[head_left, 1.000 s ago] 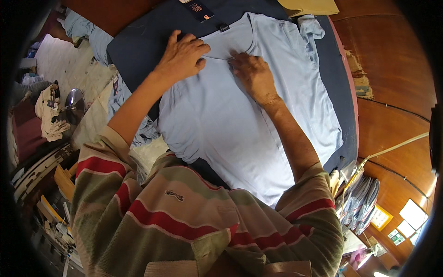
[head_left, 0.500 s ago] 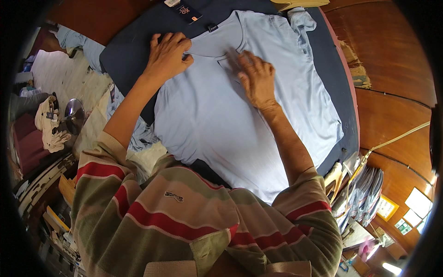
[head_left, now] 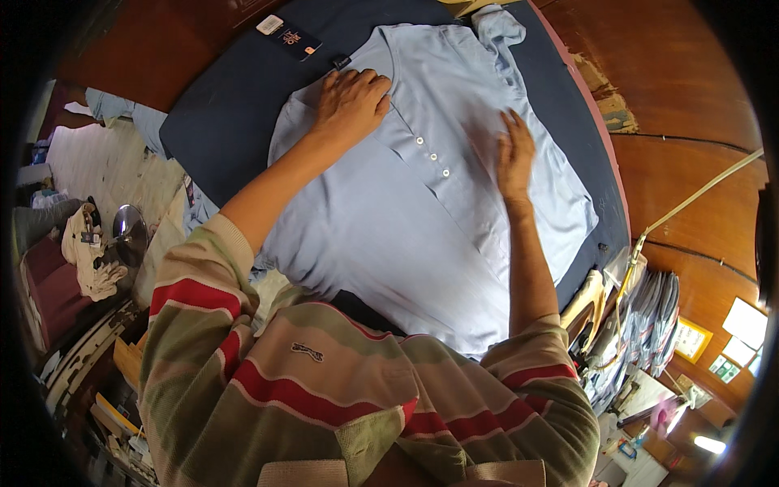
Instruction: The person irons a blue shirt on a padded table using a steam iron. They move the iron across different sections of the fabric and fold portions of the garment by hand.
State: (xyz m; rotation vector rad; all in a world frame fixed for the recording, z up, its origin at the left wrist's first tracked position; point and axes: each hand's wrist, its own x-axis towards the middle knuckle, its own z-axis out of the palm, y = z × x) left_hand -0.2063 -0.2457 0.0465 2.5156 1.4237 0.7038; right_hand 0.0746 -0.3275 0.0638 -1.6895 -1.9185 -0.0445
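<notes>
A light blue short-sleeved shirt (head_left: 389,235) lies spread on a dark blue padded board. Its front placket shows three white buttons (head_left: 433,157). At the neckline, my left hand (head_left: 353,104) has its fingers bent over the fabric and closed on it; the fingertips are partly hidden. My right hand (head_left: 515,158) lies on the right part of the shirt front, fingers extended and slightly apart, a little blurred. Beside the collar, a dark label (head_left: 342,62) sticks out. One sleeve (head_left: 499,28) is bunched up at the far right.
The dark blue board (head_left: 219,105) has a reddish edge on the right. A dark card tag (head_left: 290,37) lies on it beyond the collar. Brown wood panelling (head_left: 690,195) and hanging clothes (head_left: 649,325) stand to the right. A round metal fan-like object (head_left: 130,235) is at left.
The shirt's collar has shifted left and its placket buttons now show. My left hand has moved right along the neckline and closed; my right hand has slid right and nearer.
</notes>
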